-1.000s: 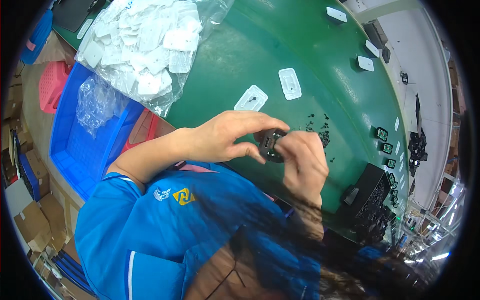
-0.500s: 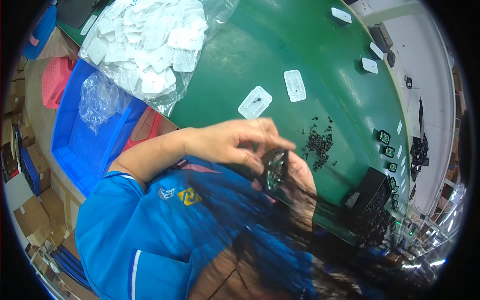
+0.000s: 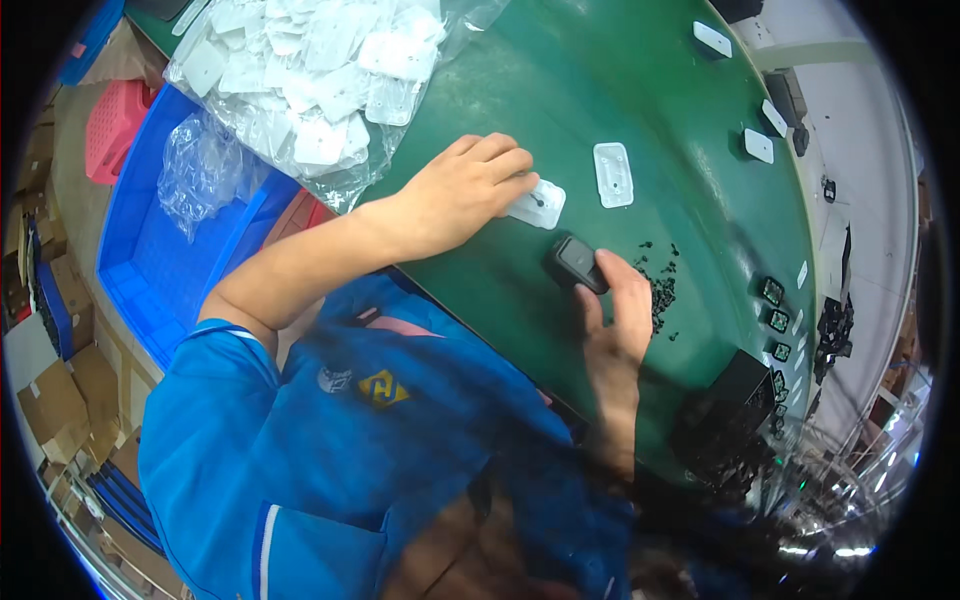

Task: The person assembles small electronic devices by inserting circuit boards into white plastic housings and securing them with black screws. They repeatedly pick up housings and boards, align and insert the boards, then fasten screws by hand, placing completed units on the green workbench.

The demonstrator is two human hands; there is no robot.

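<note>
My left hand (image 3: 468, 190) reaches over the green table with its fingers curled at the near left end of a white plastic cover (image 3: 541, 207), which has a small dark piece on it. The fingers hide that end of the cover. In my right hand (image 3: 622, 308) is a small black plastic case (image 3: 580, 262), pinched between thumb and fingers at its right end. Its closed black face is up, just below the white cover. A second white cover (image 3: 613, 175) lies to the right, touched by neither hand.
A heap of small black parts (image 3: 662, 295) lies right of my right hand. A clear bag of white covers (image 3: 310, 80) fills the upper left, beside a blue crate (image 3: 150, 240). Along the table's right edge are several open cases with green boards (image 3: 778, 320) and a black box (image 3: 735, 395).
My left hand has let go of the black case and moved up to the white cover. My right hand has brought the case toward the covers, its closed face now up instead of the green board.
</note>
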